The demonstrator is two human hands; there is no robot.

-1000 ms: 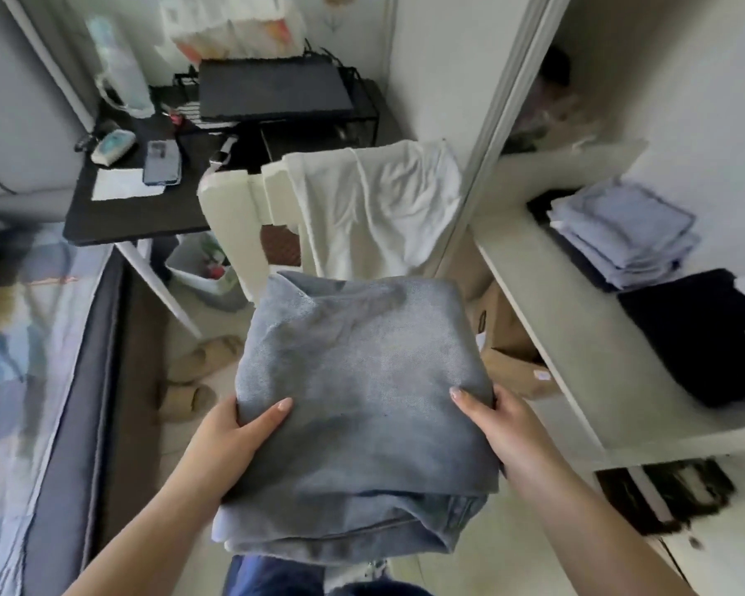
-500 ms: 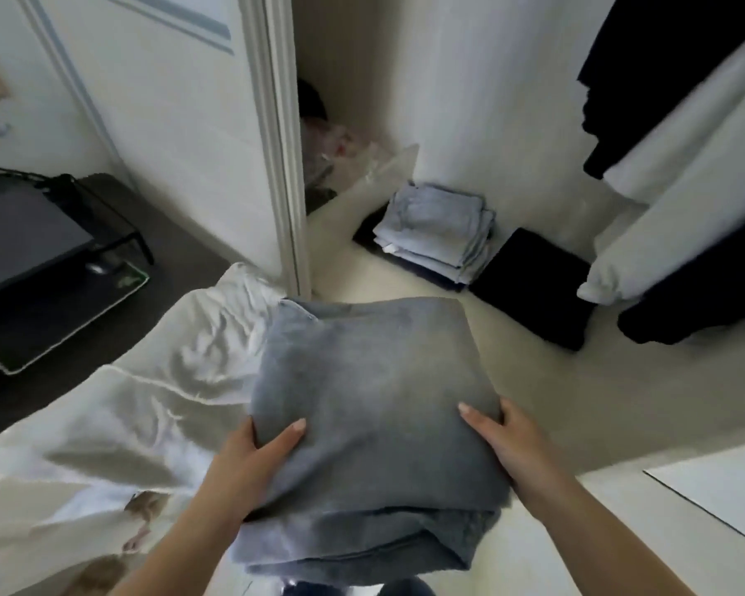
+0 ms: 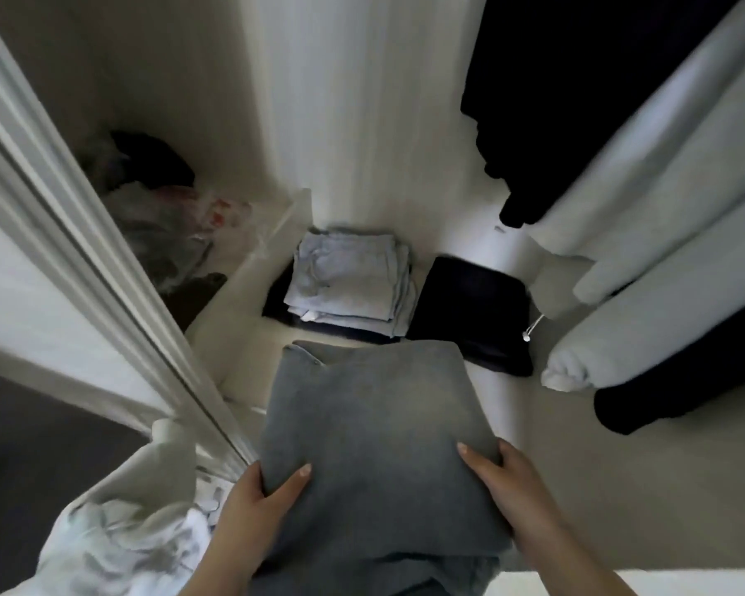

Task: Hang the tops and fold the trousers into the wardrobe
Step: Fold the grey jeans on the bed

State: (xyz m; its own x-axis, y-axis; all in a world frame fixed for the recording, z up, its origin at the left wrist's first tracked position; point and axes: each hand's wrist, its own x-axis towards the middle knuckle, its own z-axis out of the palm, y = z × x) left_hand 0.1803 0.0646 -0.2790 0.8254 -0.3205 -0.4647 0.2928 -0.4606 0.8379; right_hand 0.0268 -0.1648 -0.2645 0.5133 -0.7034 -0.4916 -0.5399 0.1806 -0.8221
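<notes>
Folded grey jeans (image 3: pixel 375 428), gripped by left hand (image 3: pixel 254 505) and right hand (image 3: pixel 512 488), now carried over the wardrobe shelf (image 3: pixel 577 466) (basically ready to be set down).

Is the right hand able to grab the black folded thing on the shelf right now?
Probably not yet. The right hand and left hand both grip the folded grey trousers, which also lie between it and the black folded garment.

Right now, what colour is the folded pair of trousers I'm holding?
Faded grey-blue denim: the folded trousers, seen best in the head view, the only one.
</notes>
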